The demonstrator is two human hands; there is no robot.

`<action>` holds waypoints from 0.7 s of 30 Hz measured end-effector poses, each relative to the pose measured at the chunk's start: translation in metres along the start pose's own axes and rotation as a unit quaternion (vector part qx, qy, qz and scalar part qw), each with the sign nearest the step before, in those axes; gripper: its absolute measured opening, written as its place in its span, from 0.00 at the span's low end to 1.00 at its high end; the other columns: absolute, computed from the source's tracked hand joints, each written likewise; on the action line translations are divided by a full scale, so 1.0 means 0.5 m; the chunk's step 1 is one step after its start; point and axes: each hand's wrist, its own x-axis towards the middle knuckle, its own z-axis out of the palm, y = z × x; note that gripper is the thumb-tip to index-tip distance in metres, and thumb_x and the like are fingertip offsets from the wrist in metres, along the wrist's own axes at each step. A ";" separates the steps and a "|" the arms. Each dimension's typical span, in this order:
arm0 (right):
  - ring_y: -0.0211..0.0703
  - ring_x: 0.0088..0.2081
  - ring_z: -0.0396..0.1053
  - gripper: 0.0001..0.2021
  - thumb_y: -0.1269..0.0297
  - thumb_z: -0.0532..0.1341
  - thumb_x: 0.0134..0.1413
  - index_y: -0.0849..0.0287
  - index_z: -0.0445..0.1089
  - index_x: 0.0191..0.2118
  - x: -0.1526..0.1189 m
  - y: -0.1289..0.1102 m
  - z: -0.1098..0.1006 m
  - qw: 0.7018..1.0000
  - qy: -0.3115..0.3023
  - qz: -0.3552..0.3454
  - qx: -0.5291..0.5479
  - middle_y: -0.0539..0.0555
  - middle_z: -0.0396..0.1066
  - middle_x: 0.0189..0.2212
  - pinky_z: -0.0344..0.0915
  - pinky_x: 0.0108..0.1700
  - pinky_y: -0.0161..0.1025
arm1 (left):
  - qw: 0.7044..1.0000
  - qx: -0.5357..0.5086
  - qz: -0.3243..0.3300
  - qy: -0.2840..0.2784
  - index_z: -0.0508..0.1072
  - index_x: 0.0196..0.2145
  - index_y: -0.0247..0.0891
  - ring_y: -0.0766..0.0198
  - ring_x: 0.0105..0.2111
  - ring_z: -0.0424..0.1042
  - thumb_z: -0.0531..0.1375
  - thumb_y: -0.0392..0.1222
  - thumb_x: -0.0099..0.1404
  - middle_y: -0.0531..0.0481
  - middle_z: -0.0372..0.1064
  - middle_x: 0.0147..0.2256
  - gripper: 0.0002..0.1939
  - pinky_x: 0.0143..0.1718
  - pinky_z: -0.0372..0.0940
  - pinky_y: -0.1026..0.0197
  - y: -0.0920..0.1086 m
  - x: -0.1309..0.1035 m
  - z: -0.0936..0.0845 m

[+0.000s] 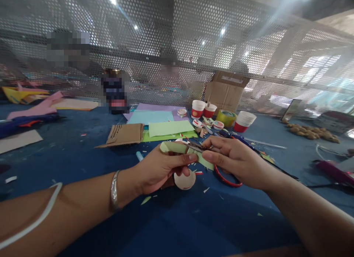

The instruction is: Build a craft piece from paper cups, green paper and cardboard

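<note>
My left hand [168, 165] pinches a strip of light green paper [173, 147], which curls up over the fingers and runs on to the right. Scissors [195, 146] cross the strip near my left fingertips, and my right hand [233, 159] is closed on them. A red loop, seemingly a handle, shows below my right palm. Under my left fingers lies a round cardboard disc [184, 180] on the blue table. Just beyond my hands are flat sheets of green paper [170, 128]. Small paper scraps are scattered around.
A piece of corrugated cardboard [125, 134] lies at centre left. Paper cups [198, 108], a yellow tape roll [226, 117] and a cardboard box [225, 89] stand farther back. At right are a purple tool [333, 171] with a cable and a pile of brown lumps [312, 132]. A perforated screen [155, 39] rises behind.
</note>
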 end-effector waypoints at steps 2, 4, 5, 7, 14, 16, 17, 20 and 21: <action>0.35 0.29 0.56 0.17 0.50 0.55 0.68 0.60 0.68 0.37 0.000 0.000 0.003 1.000 0.004 -0.001 0.007 0.46 0.59 0.27 0.54 0.31 0.34 | 1.000 -0.014 -0.010 -0.006 0.79 0.29 0.37 0.73 0.18 0.65 0.76 0.43 0.50 0.55 0.68 0.18 0.12 0.21 0.60 0.69 -0.001 -0.002 0.003; 0.34 0.26 0.53 0.18 0.50 0.55 0.69 0.59 0.67 0.34 -0.001 0.002 0.008 1.000 0.013 0.001 0.022 0.45 0.57 0.24 0.53 0.28 0.33 | 1.000 -0.016 -0.012 -0.015 0.79 0.29 0.37 0.73 0.18 0.64 0.75 0.44 0.51 0.55 0.67 0.17 0.12 0.20 0.60 0.70 -0.001 -0.005 0.008; 0.33 0.23 0.51 0.18 0.50 0.55 0.68 0.58 0.66 0.33 -0.001 0.003 0.010 0.999 0.018 0.002 0.031 0.44 0.55 0.22 0.50 0.26 0.33 | 1.000 -0.015 -0.007 -0.018 0.79 0.29 0.37 0.73 0.18 0.64 0.75 0.44 0.51 0.55 0.67 0.17 0.12 0.20 0.60 0.71 -0.001 -0.005 0.010; 0.31 0.20 0.46 0.18 0.49 0.56 0.67 0.58 0.64 0.32 0.000 0.007 0.014 0.998 0.029 0.005 0.057 0.42 0.51 0.20 0.45 0.22 0.33 | 1.000 -0.013 0.007 -0.020 0.79 0.29 0.36 0.74 0.17 0.64 0.76 0.43 0.51 0.56 0.67 0.18 0.13 0.19 0.59 0.71 0.001 -0.007 0.014; 0.31 0.19 0.41 0.19 0.44 0.58 0.64 0.57 0.65 0.35 0.015 0.035 0.017 0.972 0.116 0.039 0.202 0.41 0.46 0.20 0.40 0.19 0.32 | 0.998 -0.042 0.022 0.031 0.79 0.34 0.36 0.71 0.20 0.70 0.75 0.38 0.50 0.53 0.74 0.27 0.13 0.23 0.64 0.66 0.009 -0.002 0.017; 0.31 0.19 0.42 0.19 0.44 0.59 0.63 0.57 0.66 0.36 0.019 0.041 0.018 0.968 0.133 0.047 0.207 0.41 0.46 0.20 0.41 0.20 0.32 | 0.997 -0.031 0.054 0.056 0.80 0.35 0.37 0.69 0.23 0.72 0.75 0.39 0.51 0.52 0.76 0.30 0.13 0.25 0.62 0.66 0.011 0.001 0.014; 0.31 0.20 0.42 0.19 0.44 0.59 0.63 0.58 0.67 0.37 0.019 0.041 0.020 0.969 0.139 0.044 0.200 0.41 0.46 0.20 0.41 0.20 0.32 | 0.995 -0.023 0.070 0.071 0.80 0.35 0.37 0.69 0.24 0.73 0.75 0.40 0.51 0.52 0.77 0.31 0.13 0.25 0.61 0.66 0.012 0.003 0.012; 0.32 0.21 0.44 0.18 0.46 0.59 0.64 0.58 0.67 0.36 0.016 0.035 0.023 0.977 0.146 0.023 0.154 0.42 0.48 0.20 0.44 0.21 0.33 | 0.988 -0.008 0.094 0.119 0.81 0.32 0.36 0.70 0.26 0.69 0.75 0.41 0.50 0.53 0.75 0.29 0.12 0.25 0.57 0.66 0.016 0.009 0.004; 0.32 0.21 0.45 0.18 0.46 0.59 0.64 0.58 0.67 0.36 0.014 0.031 0.024 0.979 0.151 0.014 0.133 0.43 0.50 0.21 0.46 0.21 0.33 | 0.987 -0.008 0.093 0.129 0.81 0.30 0.35 0.71 0.26 0.67 0.75 0.41 0.50 0.52 0.74 0.27 0.12 0.25 0.56 0.66 0.017 0.011 0.001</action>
